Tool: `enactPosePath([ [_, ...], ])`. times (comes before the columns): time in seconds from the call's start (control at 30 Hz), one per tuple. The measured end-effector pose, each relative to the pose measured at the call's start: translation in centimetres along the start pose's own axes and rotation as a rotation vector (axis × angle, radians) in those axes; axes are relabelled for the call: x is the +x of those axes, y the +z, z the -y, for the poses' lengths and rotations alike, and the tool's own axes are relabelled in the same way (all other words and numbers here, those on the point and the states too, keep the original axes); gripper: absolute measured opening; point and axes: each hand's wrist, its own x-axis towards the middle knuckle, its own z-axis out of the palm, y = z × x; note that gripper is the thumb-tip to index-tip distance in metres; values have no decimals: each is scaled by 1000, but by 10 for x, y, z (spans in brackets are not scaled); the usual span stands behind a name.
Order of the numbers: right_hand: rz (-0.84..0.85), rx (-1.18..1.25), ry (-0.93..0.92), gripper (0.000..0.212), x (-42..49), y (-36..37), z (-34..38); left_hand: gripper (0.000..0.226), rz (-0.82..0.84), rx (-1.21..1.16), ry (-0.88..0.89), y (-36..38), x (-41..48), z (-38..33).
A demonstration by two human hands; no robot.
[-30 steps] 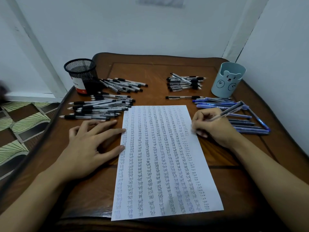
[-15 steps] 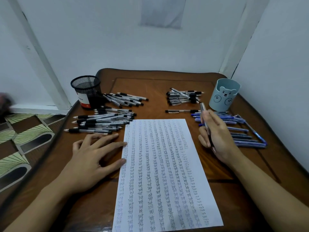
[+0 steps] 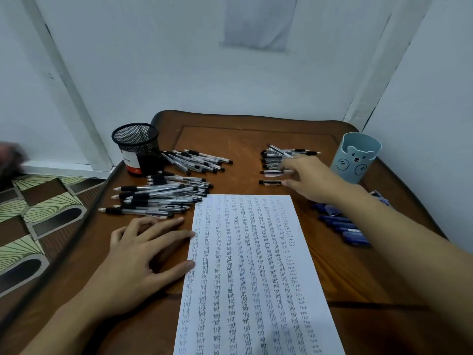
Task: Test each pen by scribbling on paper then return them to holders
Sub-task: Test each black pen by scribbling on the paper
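Observation:
A white paper sheet (image 3: pixel 245 265) covered in columns of scribbled words lies in the middle of the wooden table (image 3: pixel 256 134). My left hand (image 3: pixel 143 252) rests flat on the table, fingertips on the sheet's left edge. My right hand (image 3: pixel 307 178) reaches over the small pile of black pens (image 3: pixel 273 160) at the back. Its fingers are spread and blurred, touching the pen ends, with no pen clearly held. One black pen (image 3: pixel 270 182) lies apart in front of that pile. The black mesh holder (image 3: pixel 135 147) and the blue bear holder (image 3: pixel 355 157) stand upright.
Two bigger heaps of black pens lie left of the sheet (image 3: pixel 158 196) and beside the mesh holder (image 3: pixel 199 160). Blue pens (image 3: pixel 343 224) lie right of the sheet, partly hidden by my right forearm. Walls close off the back and right; patterned floor shows at left.
My right hand lifted a pen off the paper, carried it up and back, and now hovers spread over the black pen pile. My left hand stayed put; the camera tilted up.

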Motion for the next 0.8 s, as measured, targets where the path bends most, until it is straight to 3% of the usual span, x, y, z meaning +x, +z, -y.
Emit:
enactPosePath([
  [0.13,50,-57,-12,36,20,15,-10,67,5,2,-2,-1,1,0],
  [0.5,-205,-211,-1,32,41,27,-30,66,-8,-1,8,0,1,2],
  [0.7,-184,-172,-34,29,51,14,-29,65,-6,-7,7,-2,1,1],
  [0.8,-172,-175,-6,40,56,11,-26,64,-10,-8,8,-1,1,1],
])
